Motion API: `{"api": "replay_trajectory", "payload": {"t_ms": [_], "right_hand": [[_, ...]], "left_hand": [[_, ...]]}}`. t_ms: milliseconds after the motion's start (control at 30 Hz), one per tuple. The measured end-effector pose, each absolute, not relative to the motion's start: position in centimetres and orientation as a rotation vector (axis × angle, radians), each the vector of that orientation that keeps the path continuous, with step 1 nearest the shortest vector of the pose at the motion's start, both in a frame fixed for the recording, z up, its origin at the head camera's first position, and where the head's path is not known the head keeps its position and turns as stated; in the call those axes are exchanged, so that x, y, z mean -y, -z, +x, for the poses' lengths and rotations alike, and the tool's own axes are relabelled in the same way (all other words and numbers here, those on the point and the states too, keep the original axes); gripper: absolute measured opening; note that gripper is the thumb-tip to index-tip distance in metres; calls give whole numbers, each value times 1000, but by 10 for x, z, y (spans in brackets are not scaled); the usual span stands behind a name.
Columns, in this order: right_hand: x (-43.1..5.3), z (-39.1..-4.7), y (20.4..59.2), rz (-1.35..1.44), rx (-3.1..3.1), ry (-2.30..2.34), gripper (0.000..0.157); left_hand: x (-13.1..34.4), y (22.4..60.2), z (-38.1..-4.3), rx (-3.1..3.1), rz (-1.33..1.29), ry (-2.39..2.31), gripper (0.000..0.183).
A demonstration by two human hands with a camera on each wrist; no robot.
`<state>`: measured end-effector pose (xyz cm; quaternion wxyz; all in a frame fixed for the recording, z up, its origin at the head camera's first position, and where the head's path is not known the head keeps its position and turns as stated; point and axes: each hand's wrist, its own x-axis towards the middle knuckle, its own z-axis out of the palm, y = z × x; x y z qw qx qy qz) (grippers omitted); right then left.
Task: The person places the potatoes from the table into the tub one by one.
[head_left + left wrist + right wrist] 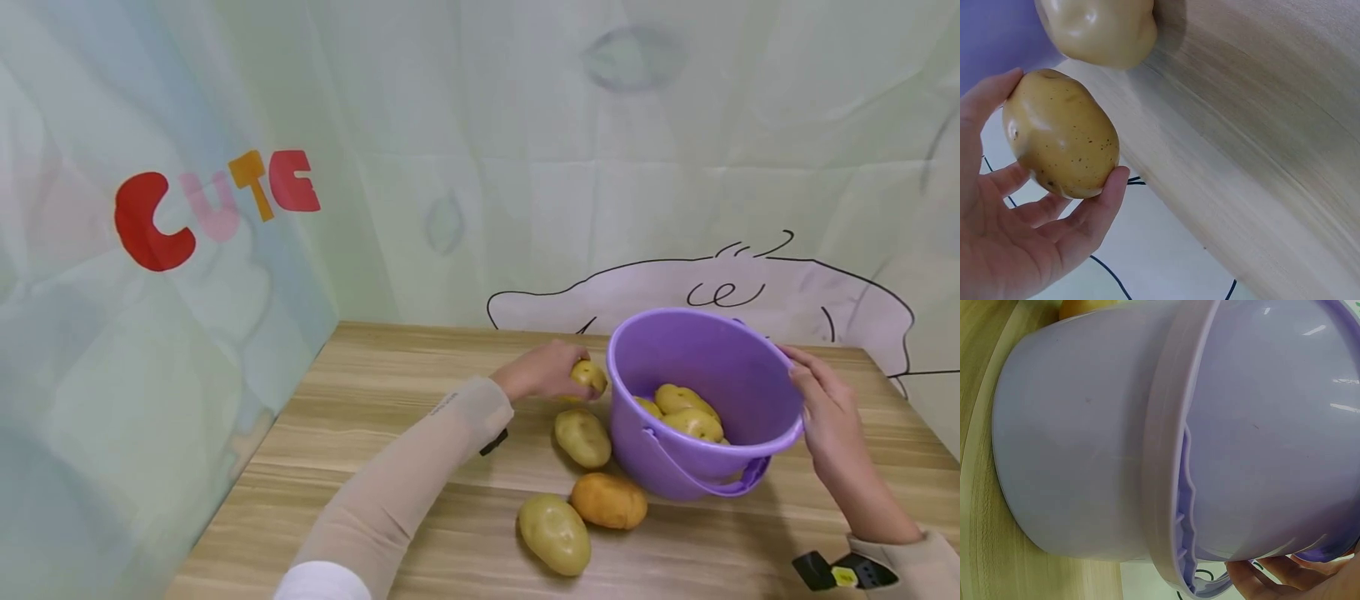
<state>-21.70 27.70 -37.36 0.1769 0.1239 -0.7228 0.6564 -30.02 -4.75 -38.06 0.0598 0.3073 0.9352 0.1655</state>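
Observation:
My left hand (pixel 551 371) grips a speckled yellow potato (pixel 1063 134) between thumb and fingers, just left of the purple bucket (pixel 705 475). At the bucket's right side my right hand (pixel 828 404) holds the rim, thumb toward me and fingers behind. The bucket leans toward me, its handle hanging down the front. Several yellow potatoes (pixel 692 423) lie inside it. Outside, a yellow potato (pixel 582 438) sits beside the bucket wall, an orange-brown potato (pixel 609 501) lies nearer to me, and another yellow potato (pixel 555 534) is closest to me.
All of this is on a wood-grain table (pixel 390 358). A printed cloth backdrop (pixel 465 167) rises behind its far edge and along the left side, with coloured letters on the left part.

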Motion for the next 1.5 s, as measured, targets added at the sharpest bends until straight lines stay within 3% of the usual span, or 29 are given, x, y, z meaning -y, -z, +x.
{"api": "replay_trajectory", "payload": {"t_ms": [1167,1500], "right_hand": [[-279,-215,372,323,2142,-1764,34],[-279,-215,373,345,2117,-1819,33]], "left_hand": [[63,343,-286,-2775,1000,-430,53],[67,329,-282,-2774,973,-437,64]]}}
